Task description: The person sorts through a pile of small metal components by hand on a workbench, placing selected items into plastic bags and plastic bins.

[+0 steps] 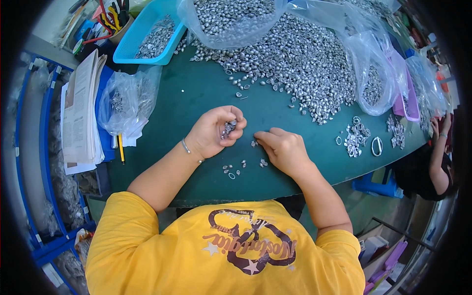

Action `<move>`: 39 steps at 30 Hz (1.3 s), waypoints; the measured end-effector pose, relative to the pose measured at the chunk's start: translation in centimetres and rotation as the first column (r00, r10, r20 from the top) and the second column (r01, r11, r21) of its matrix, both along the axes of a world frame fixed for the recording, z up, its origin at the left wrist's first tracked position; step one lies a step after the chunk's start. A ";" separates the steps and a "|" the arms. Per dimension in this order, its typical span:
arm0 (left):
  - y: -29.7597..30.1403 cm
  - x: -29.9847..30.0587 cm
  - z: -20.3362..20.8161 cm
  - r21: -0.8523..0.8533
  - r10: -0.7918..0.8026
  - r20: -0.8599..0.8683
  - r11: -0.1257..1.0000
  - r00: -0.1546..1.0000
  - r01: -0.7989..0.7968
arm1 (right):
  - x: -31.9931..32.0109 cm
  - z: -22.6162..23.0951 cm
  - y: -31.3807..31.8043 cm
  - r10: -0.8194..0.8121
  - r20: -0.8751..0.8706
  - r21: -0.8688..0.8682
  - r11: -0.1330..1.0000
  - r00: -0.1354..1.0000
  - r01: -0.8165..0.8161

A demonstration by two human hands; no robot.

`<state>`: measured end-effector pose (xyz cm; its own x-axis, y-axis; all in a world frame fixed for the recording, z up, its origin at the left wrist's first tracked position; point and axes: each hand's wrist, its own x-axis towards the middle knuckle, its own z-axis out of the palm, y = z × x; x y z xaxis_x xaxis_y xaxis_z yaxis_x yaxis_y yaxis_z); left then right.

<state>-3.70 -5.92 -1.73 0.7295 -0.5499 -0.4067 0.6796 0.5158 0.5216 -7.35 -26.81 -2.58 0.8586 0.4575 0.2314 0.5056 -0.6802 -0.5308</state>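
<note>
Here we are at the green tabletop [182,98], and the two hands work apart from each other, a little gap between them. The left hand [214,133], a silver cuff bracelet [186,146] on its wrist, is turned palm inward, fingers curled around a small heap of silver metal pieces [228,130]. Over to the right hand [283,148]: palm down, thumb and fingers drawn together over the tabletop, with a tiny silver piece [254,143] right at the tips; whether it's pinched or merely touched, I cannot tell.

Just below, near the tabletop's front edge, lie a few loose pieces [238,172], a thin oval ring [232,176] among them, and a little cluster [263,162] sits close under the right hand.

And look at the far side! A huge pile of rounded silver pieces [307,64] spreads across, with a clear plastic bag [236,42] full of more standing at its back. A turquoise basket [140,61] holds its own load on the left; a lilac basket [412,112] stands on the right. Nearer on that side, a batch of open-framed pieces [356,137] lies beside a larger oval band [376,146]. Beyond the right edge, a co-worker's arm [438,160] shows.
</note>
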 end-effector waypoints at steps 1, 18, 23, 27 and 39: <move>0.0 -0.1 0.0 0.005 -0.016 0.010 1.000 1.000 0.016 | 0.1 -0.4 -0.1 -0.001 0.000 0.000 1.000 1.000 0.001; -2.3 -1.9 -1.1 0.631 -0.332 0.583 0.760 0.742 -0.156 | -4.1 0.0 -2.3 -0.040 -0.349 0.380 0.907 0.936 0.180; 0.6 -2.0 -0.1 0.323 -0.142 0.126 0.942 0.982 0.095 | -3.7 0.6 -4.0 0.551 -0.711 0.669 0.341 0.436 0.661; 0.2 -3.8 0.2 0.816 -0.628 0.552 0.543 0.549 -0.199 | -4.7 -0.1 -1.3 0.021 -0.119 0.187 0.982 0.993 0.001; 0.3 -4.8 -1.2 0.748 -0.717 0.624 0.435 0.309 -0.502 | -4.2 0.7 -0.9 0.089 -0.621 0.520 0.791 0.779 0.324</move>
<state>-8.49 -5.67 -2.89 0.8300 -0.5410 0.1358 -0.4701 -0.5473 0.6925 -11.55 -27.74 -1.90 0.9412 0.2981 -0.1590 -0.1112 -0.1709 -0.9790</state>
